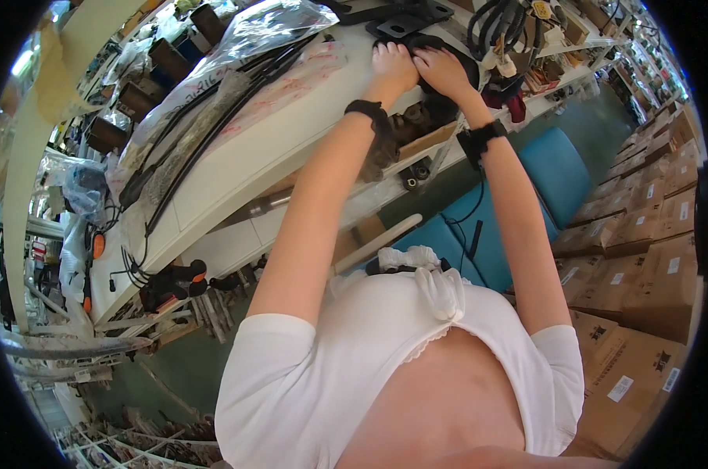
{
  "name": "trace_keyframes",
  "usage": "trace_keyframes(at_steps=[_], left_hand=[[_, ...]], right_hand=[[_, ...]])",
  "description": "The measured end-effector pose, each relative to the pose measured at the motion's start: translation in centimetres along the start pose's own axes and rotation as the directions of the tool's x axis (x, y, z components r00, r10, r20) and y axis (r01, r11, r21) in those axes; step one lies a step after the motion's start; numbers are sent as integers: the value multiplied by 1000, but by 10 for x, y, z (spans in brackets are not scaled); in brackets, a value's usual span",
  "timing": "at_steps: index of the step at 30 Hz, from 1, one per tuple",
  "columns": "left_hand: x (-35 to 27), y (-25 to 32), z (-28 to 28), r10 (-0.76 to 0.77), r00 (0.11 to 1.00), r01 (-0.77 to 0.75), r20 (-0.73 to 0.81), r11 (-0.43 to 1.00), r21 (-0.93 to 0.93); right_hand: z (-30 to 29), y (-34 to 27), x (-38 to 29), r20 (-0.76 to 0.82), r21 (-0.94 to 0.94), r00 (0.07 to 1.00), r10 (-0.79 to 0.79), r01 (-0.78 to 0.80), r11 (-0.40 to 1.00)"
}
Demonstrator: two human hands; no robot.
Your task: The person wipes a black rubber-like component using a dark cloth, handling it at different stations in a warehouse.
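Note:
At the far end of the white shelf (213,170), both hands lie side by side, backs upward. My left hand (393,65) has its fingers bent at the edge of a black item (468,61). My right hand (446,71) rests over the same item, which is mostly covered, so its kind is unclear. Whether the fingers grip it cannot be seen. Just beyond is a black metal bracket (409,24) with slots. Close to the right hand hangs a bundled black wiring harness (500,29) with pale and yellow connectors. Each wrist wears a black band.
Long black tubes (225,108) and clear plastic bags (266,26) lie along the shelf. Orange-and-black power tools (181,280) sit by its near edge. A blue padded chair (553,170) stands right of the shelf, before stacked cardboard boxes (629,281). A cable trails from the right wristband.

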State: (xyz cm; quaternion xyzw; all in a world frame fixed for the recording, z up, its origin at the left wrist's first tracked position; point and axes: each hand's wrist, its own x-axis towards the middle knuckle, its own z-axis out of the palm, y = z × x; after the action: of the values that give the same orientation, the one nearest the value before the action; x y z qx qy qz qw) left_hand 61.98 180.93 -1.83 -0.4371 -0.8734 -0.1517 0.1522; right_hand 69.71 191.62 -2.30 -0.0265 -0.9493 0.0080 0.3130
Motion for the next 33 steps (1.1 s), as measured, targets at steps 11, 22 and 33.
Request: trace_keyframes(at_steps=[11, 22, 33], left_hand=[[-152, -37, -72, 5, 925, -14, -380, 1000, -21], [-296, -163, -173, -526, 815, 550, -243, 834, 36], [-240, -127, -144, -279, 945, 308, -170, 934, 181]], right_hand=[[-41, -132, -40, -238, 318, 966, -101, 176, 932], [-16, -317, -20, -131, 527, 864, -486, 476, 704], [-28, -252, -41, -176, 520, 923, -341, 382, 764]])
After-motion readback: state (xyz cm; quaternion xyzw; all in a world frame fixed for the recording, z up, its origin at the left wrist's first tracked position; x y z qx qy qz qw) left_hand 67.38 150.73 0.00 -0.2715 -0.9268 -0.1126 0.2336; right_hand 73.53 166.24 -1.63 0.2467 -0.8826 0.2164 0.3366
